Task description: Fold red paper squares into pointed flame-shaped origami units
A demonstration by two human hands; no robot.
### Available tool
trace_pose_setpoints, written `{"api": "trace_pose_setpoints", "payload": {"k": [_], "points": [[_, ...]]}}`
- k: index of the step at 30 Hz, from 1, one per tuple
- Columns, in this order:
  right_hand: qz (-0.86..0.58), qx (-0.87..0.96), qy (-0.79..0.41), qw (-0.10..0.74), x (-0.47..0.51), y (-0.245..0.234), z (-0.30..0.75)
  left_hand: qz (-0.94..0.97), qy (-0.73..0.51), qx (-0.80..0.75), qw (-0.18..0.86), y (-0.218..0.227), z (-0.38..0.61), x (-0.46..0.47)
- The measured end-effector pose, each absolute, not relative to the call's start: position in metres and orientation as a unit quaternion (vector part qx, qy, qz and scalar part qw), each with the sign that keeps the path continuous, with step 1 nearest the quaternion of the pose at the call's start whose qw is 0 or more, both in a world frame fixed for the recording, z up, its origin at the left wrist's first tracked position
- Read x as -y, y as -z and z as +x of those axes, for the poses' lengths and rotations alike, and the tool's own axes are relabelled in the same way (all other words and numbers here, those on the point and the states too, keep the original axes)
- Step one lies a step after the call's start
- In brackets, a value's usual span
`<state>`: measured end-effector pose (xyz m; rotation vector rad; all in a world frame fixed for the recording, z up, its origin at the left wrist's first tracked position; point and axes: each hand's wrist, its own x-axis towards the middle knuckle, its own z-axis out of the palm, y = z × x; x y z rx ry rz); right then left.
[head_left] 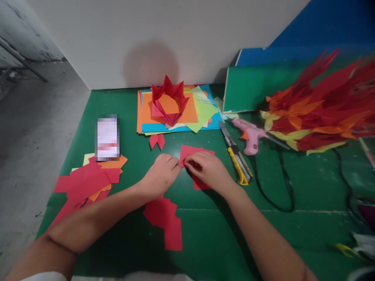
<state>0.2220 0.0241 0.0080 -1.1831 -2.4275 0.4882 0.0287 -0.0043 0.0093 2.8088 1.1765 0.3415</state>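
Note:
A red paper sheet point(195, 153) lies on the green table point(125, 117) in front of me. My left hand point(160, 175) is closed, its fingertips pinching the sheet's left edge. My right hand point(208, 168) rests on top of the same sheet, fingers curled and pressing a fold where the two hands meet. Part of the sheet is hidden under my right hand. More red paper squares point(165, 221) lie just below my left wrist.
A folded red paper crown point(169, 100) sits on a stack of coloured sheets point(202, 113) at the back. A phone point(107, 137) and loose red and orange sheets point(88, 182) lie left. A yellow utility knife point(238, 160), pink glue gun point(249, 135) with black cord, and a big red-orange paper flower point(319, 109) lie right.

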Motion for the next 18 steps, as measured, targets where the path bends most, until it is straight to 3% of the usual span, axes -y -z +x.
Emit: {"api": "trace_pose_setpoints", "payload": {"k": [6, 18], "points": [[-0.418, 0.867, -0.185, 0.196, -0.024, -0.01, 0.221, 0.917, -0.078, -0.39, -0.027, -0.012, 0.033, 0.02], [-0.424, 0.849, -0.246, 0.196, -0.025, -0.011, 0.223, 0.901, -0.125, -0.413, -0.039, -0.011, 0.035, 0.02]]}}
